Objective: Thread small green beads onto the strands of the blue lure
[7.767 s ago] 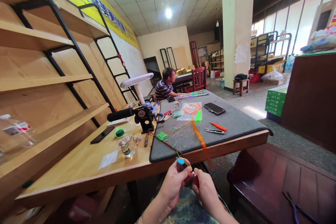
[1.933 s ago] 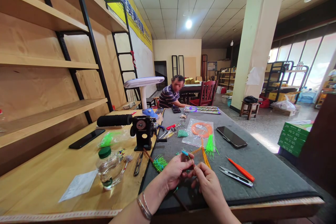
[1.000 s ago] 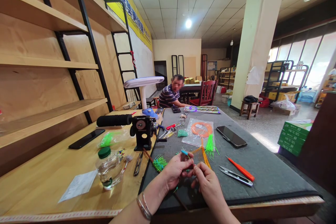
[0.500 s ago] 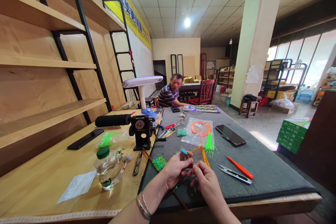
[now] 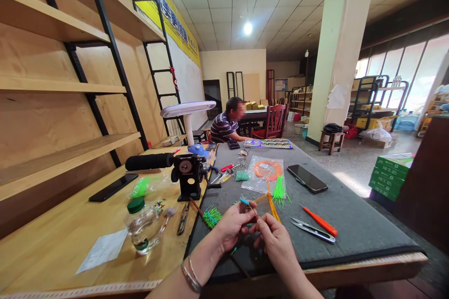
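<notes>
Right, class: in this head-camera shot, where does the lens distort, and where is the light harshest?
Head view: the wide lens makes the pillar lean and the wooden shelves splay, while the windows and ceiling lamp blow out to white.

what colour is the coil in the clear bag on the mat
Orange: the coil in the clear bag shows best in the head view.

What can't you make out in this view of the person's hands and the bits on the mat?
From the head view:
Where the left hand and right hand grip the blue-tipped strand: their fingers hide the grip.
The tiny beads by the glass bottle: too small to count.
The orange coil: its ends are blurred by the clear plastic bag.
Both forearms: cut off by the bottom edge.
</notes>
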`<state>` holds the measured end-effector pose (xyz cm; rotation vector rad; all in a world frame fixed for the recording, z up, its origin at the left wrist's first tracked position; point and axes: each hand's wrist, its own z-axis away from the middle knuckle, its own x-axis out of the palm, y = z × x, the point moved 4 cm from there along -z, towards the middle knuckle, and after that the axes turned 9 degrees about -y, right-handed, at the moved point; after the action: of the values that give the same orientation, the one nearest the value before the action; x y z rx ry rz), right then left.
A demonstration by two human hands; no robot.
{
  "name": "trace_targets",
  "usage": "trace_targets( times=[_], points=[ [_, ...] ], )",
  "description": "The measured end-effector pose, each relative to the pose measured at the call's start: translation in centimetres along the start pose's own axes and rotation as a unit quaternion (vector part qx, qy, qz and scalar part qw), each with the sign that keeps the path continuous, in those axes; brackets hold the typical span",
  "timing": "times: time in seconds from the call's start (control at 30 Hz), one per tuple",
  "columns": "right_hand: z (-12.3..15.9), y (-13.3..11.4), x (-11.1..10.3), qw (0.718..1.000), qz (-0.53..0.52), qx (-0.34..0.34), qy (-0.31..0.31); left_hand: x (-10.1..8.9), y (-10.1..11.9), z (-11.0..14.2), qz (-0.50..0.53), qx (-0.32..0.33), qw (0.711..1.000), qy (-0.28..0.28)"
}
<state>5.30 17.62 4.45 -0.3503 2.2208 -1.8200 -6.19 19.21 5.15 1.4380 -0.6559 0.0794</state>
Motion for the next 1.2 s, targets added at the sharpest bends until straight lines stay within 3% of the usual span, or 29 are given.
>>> trace_targets(
  times=[1.2],
  points=[
    [-0.1,0.03,-0.03,1.0,0.012,-0.001,0.0,0.42,0.33,0.11,-0.012,0.011,1.0,-0.002]
  ],
)
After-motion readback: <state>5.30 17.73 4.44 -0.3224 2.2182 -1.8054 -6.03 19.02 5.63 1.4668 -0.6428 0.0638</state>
